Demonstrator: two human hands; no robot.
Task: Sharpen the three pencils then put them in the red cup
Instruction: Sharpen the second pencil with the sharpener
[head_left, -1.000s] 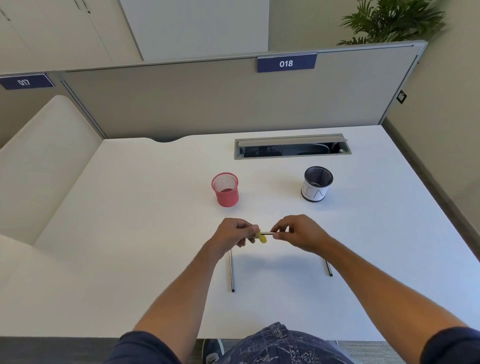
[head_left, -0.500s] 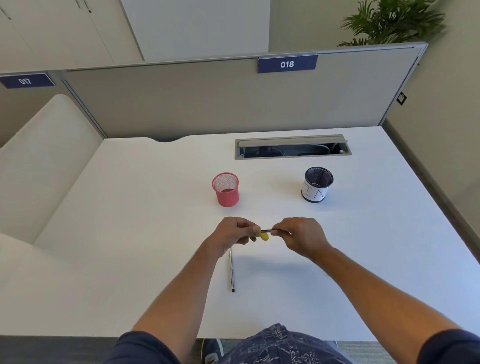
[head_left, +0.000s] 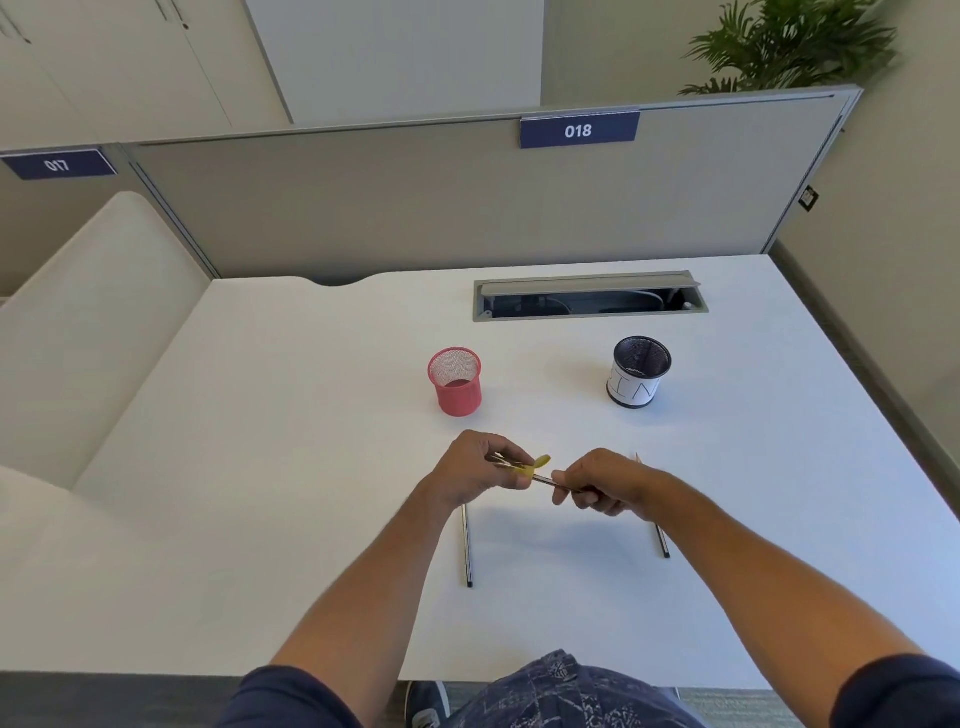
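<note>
White table (head_left: 291, 467) fills my view, backed by a grey partition (head_left: 415, 208) with a blue 018 sign (head_left: 579, 130), and my two bare forearms reach out over it from the near edge. My left hand (head_left: 475, 470) is pinched shut on a small yellow sharpener (head_left: 535, 465), fingers curled around it. My right hand (head_left: 602, 483) is closed around a pencil (head_left: 545, 479), whose short visible stretch runs from my fingertips straight into the sharpener; both hands are raised a little above the table and nearly meet at the middle. A second pencil (head_left: 467, 551) lies on the table beneath my left wrist, pointing toward and away from me, with its far end hidden under the hand. A third pencil (head_left: 662, 543) lies beneath my right wrist, its near end showing on my side of the arm and what looks like a pale tip poking out just beyond the hand. Farther out, past my left hand, stands the red cup (head_left: 456, 382), a mesh one, upright; I cannot see any pencil in it. Off to its right, well apart, stands a dark mesh cup with a white label (head_left: 638, 371). Beyond both cups is an open cable slot (head_left: 589, 296) in the table, and a potted plant (head_left: 795, 47) shows above the partition at the far right.
</note>
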